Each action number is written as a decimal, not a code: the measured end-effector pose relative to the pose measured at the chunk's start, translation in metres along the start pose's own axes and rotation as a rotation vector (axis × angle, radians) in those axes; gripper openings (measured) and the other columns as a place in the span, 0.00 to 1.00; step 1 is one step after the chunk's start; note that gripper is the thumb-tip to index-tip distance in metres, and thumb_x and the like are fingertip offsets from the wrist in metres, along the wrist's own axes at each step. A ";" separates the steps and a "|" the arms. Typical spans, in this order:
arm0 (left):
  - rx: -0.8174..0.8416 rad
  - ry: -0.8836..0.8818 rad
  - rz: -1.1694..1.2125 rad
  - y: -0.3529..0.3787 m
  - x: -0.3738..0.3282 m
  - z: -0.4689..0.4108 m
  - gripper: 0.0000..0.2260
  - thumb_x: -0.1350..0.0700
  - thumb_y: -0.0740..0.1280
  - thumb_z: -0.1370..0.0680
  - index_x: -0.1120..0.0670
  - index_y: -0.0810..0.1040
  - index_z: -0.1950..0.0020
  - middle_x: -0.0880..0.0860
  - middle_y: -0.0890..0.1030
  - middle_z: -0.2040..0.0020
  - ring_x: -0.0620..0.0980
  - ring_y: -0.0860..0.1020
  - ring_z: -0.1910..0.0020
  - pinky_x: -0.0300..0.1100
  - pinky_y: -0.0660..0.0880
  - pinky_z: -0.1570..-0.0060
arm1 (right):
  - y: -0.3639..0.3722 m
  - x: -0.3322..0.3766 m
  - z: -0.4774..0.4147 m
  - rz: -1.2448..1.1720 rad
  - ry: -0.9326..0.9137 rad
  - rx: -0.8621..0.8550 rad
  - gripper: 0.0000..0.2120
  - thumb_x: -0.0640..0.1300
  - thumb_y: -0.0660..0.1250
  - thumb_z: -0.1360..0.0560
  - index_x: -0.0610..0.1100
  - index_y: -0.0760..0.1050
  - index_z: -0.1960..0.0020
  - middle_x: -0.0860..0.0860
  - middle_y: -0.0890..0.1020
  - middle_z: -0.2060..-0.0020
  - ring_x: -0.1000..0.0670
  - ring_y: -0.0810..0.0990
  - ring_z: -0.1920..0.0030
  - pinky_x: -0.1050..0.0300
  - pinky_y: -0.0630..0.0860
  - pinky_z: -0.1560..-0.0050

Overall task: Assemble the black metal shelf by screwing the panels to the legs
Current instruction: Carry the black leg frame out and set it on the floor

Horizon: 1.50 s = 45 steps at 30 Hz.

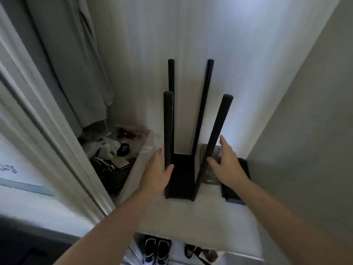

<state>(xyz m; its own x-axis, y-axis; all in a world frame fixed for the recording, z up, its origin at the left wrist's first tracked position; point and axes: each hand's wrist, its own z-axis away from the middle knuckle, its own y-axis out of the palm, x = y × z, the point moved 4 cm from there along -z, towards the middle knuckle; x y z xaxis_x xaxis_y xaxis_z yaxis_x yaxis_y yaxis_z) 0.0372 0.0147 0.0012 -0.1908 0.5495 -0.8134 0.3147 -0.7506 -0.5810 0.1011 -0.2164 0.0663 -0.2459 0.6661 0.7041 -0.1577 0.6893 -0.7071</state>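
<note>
Four legs [168, 131], two panels [181, 180], two hands [157, 170]

The left arm [114, 222] and right arm [282, 211], both bare, reach forward side by side. The left hand [157, 169] and right hand [227, 165] show their backs, fingers straight, thumbs spread inward. Through the blur, neither seems to grip anything.

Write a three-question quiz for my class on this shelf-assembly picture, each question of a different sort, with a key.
1. True or false: four black round metal legs rise from the flat black metal panel on the white table.
2. Multiple choice: the second black panel lies A) left of the legs, B) right of the legs, C) on the floor.
3. Fill in: the left hand and right hand, fingers straight, are both ____.
Key: 1 true; 2 B; 3 open.
</note>
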 end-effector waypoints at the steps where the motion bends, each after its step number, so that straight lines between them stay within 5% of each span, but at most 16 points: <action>1: -0.004 0.005 0.019 0.000 0.001 -0.009 0.32 0.49 0.68 0.20 0.50 0.56 0.20 0.50 0.64 0.22 0.50 0.64 0.24 0.46 0.63 0.27 | 0.005 0.000 -0.009 -0.100 0.000 -0.006 0.34 0.44 0.68 0.20 0.54 0.55 0.20 0.45 0.71 0.35 0.44 0.71 0.33 0.45 0.72 0.32; 4: 0.048 0.018 0.063 0.002 -0.003 -0.030 0.26 0.53 0.68 0.20 0.49 0.64 0.23 0.47 0.73 0.29 0.47 0.71 0.30 0.42 0.70 0.33 | 0.012 0.005 -0.025 -0.304 0.035 -0.006 0.19 0.40 0.69 0.20 0.61 0.67 0.39 0.52 0.78 0.44 0.50 0.78 0.40 0.55 0.78 0.40; 9: 0.040 -0.003 0.049 0.006 -0.008 -0.048 0.19 0.56 0.66 0.18 0.54 0.68 0.28 0.52 0.79 0.36 0.50 0.78 0.37 0.49 0.76 0.37 | 0.008 0.003 -0.044 -0.326 0.074 -0.091 0.14 0.36 0.68 0.20 0.55 0.73 0.49 0.48 0.83 0.49 0.55 0.84 0.52 0.69 0.77 0.57; 12: 0.035 -0.009 0.065 0.007 -0.013 -0.051 0.16 0.58 0.66 0.18 0.55 0.70 0.31 0.53 0.80 0.37 0.52 0.79 0.38 0.48 0.77 0.38 | 0.005 0.006 -0.044 -0.320 0.055 -0.064 0.14 0.34 0.67 0.20 0.53 0.72 0.49 0.50 0.83 0.50 0.61 0.82 0.53 0.69 0.78 0.56; 19: -0.010 0.045 0.037 -0.005 -0.028 -0.032 0.11 0.58 0.66 0.19 0.50 0.73 0.38 0.49 0.81 0.43 0.48 0.80 0.44 0.37 0.74 0.50 | -0.012 0.016 -0.030 -0.393 0.007 -0.035 0.09 0.36 0.67 0.20 0.49 0.73 0.46 0.52 0.84 0.49 0.55 0.83 0.49 0.54 0.81 0.44; 26: -0.032 0.072 0.025 -0.026 -0.058 0.046 0.14 0.57 0.67 0.19 0.52 0.73 0.34 0.48 0.81 0.44 0.46 0.80 0.45 0.43 0.78 0.43 | -0.040 0.028 0.032 -0.471 -0.148 0.023 0.11 0.36 0.68 0.20 0.52 0.75 0.45 0.56 0.85 0.52 0.52 0.84 0.48 0.46 0.81 0.41; 34: -0.062 0.108 -0.012 -0.030 -0.093 0.184 0.20 0.59 0.67 0.20 0.49 0.69 0.29 0.49 0.82 0.43 0.48 0.81 0.45 0.49 0.79 0.42 | -0.070 0.021 0.146 -0.549 -0.276 0.107 0.15 0.36 0.68 0.20 0.57 0.76 0.44 0.58 0.84 0.50 0.57 0.83 0.47 0.60 0.80 0.48; 40: -0.073 0.071 -0.055 -0.029 -0.089 0.266 0.15 0.55 0.69 0.21 0.47 0.73 0.35 0.40 0.81 0.50 0.38 0.80 0.52 0.30 0.73 0.56 | -0.087 0.020 0.227 -0.543 -0.292 0.120 0.19 0.35 0.68 0.21 0.58 0.75 0.41 0.60 0.85 0.51 0.61 0.82 0.50 0.68 0.77 0.53; 45: -0.016 0.098 -0.051 -0.035 -0.084 0.322 0.11 0.54 0.70 0.21 0.45 0.73 0.41 0.40 0.81 0.52 0.36 0.80 0.55 0.27 0.73 0.62 | -0.089 0.020 0.287 -0.550 -0.235 0.148 0.18 0.36 0.68 0.21 0.58 0.76 0.41 0.61 0.85 0.53 0.59 0.83 0.52 0.65 0.79 0.55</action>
<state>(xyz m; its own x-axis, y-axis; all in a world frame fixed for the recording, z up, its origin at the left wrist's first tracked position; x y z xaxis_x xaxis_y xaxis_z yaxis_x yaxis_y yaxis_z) -0.2575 -0.1239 0.0806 -0.1157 0.6203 -0.7758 0.3219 -0.7155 -0.6201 -0.1644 -0.3465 0.1249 -0.2926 0.1319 0.9471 -0.4480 0.8561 -0.2576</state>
